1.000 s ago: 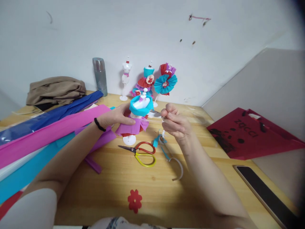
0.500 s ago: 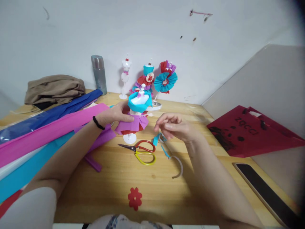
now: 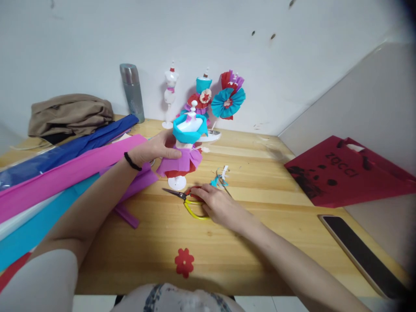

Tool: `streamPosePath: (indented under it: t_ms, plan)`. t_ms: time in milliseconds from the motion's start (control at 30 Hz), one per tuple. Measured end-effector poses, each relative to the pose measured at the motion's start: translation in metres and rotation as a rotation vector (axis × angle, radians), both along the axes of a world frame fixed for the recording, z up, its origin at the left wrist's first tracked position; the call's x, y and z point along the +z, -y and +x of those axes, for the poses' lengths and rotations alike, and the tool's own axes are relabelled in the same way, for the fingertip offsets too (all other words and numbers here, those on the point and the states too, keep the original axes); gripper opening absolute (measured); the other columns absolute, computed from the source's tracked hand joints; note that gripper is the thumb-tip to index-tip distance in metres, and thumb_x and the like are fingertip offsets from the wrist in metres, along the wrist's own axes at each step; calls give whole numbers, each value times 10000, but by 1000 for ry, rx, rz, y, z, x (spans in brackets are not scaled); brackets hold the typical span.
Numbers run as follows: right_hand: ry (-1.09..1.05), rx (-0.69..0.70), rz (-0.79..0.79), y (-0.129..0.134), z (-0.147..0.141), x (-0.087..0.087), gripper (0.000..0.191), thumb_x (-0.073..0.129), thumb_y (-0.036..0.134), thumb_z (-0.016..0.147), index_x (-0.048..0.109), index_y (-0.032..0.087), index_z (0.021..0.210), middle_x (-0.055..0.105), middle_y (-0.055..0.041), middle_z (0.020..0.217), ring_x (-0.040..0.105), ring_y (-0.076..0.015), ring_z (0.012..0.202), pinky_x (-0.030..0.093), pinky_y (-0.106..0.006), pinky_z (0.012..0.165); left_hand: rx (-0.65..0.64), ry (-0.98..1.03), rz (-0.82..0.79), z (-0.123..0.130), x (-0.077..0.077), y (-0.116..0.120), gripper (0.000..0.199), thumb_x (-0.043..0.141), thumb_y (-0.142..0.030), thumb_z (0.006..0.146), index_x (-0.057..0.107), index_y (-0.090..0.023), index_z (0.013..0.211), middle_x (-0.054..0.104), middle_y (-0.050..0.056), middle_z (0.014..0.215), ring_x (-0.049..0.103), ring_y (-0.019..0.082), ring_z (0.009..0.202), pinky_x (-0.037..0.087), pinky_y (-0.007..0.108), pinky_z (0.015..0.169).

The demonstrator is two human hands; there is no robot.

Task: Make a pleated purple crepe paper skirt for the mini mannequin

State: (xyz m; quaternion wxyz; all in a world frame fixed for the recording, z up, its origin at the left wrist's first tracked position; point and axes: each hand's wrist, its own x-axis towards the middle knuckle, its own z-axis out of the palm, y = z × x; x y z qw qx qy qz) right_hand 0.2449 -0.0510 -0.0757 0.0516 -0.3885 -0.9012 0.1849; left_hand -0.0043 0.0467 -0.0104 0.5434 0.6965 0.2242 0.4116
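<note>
My left hand [image 3: 159, 147] is closed around a small white mannequin [image 3: 191, 126] on a round base, its thumb lying over the purple paper skirt [image 3: 183, 160]. Turquoise paper wraps the mannequin's chest, and red paper shows under the skirt. My right hand [image 3: 216, 201] reaches down onto the scissors [image 3: 191, 210], its fingers curled over the red handle. The scissors lie on the table with blades pointing left, and the hand partly hides both handles. Just beyond that hand are turquoise and white paper scraps [image 3: 220, 180]. Nearer the table's front edge lies a red paper flower [image 3: 184, 262].
Several coloured paper sheets [image 3: 97, 161] cover the left side, near a brown cloth [image 3: 71, 115] and a flask [image 3: 132, 93]. Dressed mannequins [image 3: 203, 86] and a bare one [image 3: 170, 89] stand by the wall. A red bag [image 3: 344, 177] and a phone [image 3: 360, 253] are at right.
My right hand has come down and left onto the scissors' handles. The curled pale strip by the scraps no longer shows. The view has shifted slightly; my left hand stays on the mannequin.
</note>
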Motion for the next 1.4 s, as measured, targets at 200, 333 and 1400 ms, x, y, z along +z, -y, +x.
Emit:
streamPosePath:
  t_ms: [200,333,1400]
  plan:
    - [-63,15,-121,6,10,10,710,546,-9,770,515,163,1458,651,-185,1323,654,-286,1132,525,-434,959,0,5,36,-1,-2,-4,853,948,-537,526,676,-163,1243,752,138,1136,622,392,1266,491,495,1089]
    - [-192,105,-373,8,27,21,515,639,143,833,590,205,1342,676,-88,1070,621,-178,834,508,-297,739,-78,32,41,0,-6,-8,825,903,-625,577,692,-143,1213,744,161,1169,618,404,1274,470,517,1107]
    - [-801,-334,-161,-9,-9,21,314,684,448,815,515,229,963,477,5,815,463,-169,710,391,-316,638,-13,186,-67,-2,-18,-13,659,916,-480,625,713,-169,1169,762,141,1119,700,337,1118,556,426,945]
